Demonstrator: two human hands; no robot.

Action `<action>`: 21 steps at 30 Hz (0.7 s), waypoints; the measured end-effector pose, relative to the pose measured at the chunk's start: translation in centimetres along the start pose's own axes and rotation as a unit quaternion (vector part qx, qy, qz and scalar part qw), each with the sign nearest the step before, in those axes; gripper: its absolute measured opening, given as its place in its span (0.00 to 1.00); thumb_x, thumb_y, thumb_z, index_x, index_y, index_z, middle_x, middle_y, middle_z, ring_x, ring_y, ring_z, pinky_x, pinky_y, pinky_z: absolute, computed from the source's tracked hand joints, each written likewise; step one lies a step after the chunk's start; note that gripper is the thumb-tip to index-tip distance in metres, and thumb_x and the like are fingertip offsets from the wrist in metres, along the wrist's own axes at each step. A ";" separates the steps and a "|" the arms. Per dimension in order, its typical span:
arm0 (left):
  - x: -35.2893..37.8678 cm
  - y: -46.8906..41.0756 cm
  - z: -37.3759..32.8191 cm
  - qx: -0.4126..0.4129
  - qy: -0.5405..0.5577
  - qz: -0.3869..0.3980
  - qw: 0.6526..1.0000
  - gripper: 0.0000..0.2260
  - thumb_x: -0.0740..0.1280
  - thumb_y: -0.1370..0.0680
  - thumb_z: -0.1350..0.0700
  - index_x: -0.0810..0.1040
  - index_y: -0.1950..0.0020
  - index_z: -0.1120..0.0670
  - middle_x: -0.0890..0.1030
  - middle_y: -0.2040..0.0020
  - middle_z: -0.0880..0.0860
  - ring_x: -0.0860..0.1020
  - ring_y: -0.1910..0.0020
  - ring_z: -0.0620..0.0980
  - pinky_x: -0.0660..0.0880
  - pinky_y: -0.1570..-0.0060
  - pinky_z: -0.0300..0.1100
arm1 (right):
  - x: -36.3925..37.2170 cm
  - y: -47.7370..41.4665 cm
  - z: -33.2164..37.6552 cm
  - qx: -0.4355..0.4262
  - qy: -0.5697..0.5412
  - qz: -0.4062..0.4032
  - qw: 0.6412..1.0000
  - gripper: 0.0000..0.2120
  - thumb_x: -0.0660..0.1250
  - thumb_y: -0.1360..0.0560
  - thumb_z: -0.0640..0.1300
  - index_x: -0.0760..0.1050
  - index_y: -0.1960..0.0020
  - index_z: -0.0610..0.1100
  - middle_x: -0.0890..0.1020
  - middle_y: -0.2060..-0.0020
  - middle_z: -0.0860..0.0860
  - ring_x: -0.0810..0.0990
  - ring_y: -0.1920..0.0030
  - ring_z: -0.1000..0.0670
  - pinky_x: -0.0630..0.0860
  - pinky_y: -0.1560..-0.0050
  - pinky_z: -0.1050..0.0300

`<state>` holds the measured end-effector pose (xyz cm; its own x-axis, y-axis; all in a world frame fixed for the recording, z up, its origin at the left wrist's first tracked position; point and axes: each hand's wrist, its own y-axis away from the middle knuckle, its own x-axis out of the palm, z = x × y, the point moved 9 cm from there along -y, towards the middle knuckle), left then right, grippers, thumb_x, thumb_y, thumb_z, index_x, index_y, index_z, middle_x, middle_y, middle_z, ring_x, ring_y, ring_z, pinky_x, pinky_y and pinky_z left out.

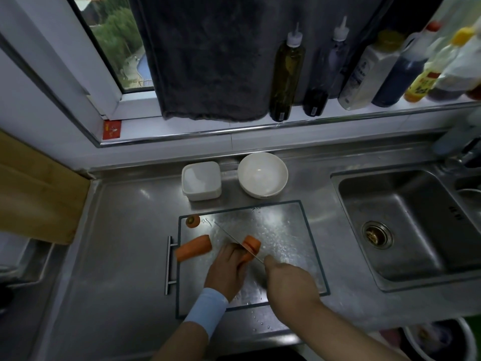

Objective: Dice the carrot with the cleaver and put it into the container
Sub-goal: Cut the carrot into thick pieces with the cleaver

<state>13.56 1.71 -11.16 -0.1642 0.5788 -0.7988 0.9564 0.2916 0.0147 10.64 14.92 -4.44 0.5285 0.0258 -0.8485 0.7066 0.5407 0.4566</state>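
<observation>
A shiny steel cutting board [286,230] lies on the counter. My left hand [229,269] holds a carrot piece [252,244] down on the board. My right hand [289,280] grips the cleaver [234,239], whose thin blade edge runs across that piece, with a slice on its far side. Another carrot chunk [194,248] lies at the board's left edge. The cut carrot top [192,221] sits in the far left corner. A white square container [201,180] and a white bowl [262,174] stand behind the board.
A steel sink [416,225] lies to the right. Several sauce and oil bottles [286,71] line the windowsill beside a hanging dark towel [208,61]. A wooden board [33,188] leans at the left. A drawer handle [169,264] sits left of the cutting board.
</observation>
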 end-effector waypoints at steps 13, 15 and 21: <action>-0.2 -0.1 0.0 -0.001 0.017 -0.002 1.000 0.10 0.67 0.23 0.55 0.78 0.42 0.48 0.77 0.44 0.47 0.75 0.46 0.44 0.63 0.48 0.25 | -0.3 -0.3 0.7 0.019 -0.019 0.009 1.000 0.21 0.63 0.22 0.38 0.65 0.31 0.49 0.81 0.49 0.48 0.81 0.49 0.47 0.78 0.50 0.54; 0.0 -0.2 0.2 0.004 0.013 0.000 1.000 0.09 0.67 0.22 0.54 0.79 0.43 0.47 0.76 0.44 0.46 0.73 0.46 0.42 0.63 0.47 0.25 | -0.4 -0.8 0.5 0.017 -0.024 0.011 1.000 0.24 0.63 0.22 0.38 0.63 0.28 0.49 0.81 0.46 0.48 0.81 0.47 0.47 0.78 0.47 0.54; 0.2 -0.3 0.6 0.023 0.007 -0.007 1.000 0.08 0.66 0.22 0.53 0.79 0.44 0.46 0.76 0.45 0.43 0.72 0.45 0.40 0.69 0.43 0.30 | -0.4 -2.6 0.7 -0.004 -0.041 0.030 0.999 0.25 0.59 0.20 0.37 0.62 0.25 0.47 0.81 0.44 0.46 0.81 0.46 0.46 0.77 0.46 0.55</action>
<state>13.38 1.35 -11.69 -0.1806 0.5861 -0.7899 0.9640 0.2650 -0.0238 8.92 12.95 -5.13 0.6074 -0.0102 -0.7943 0.6682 0.5473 0.5039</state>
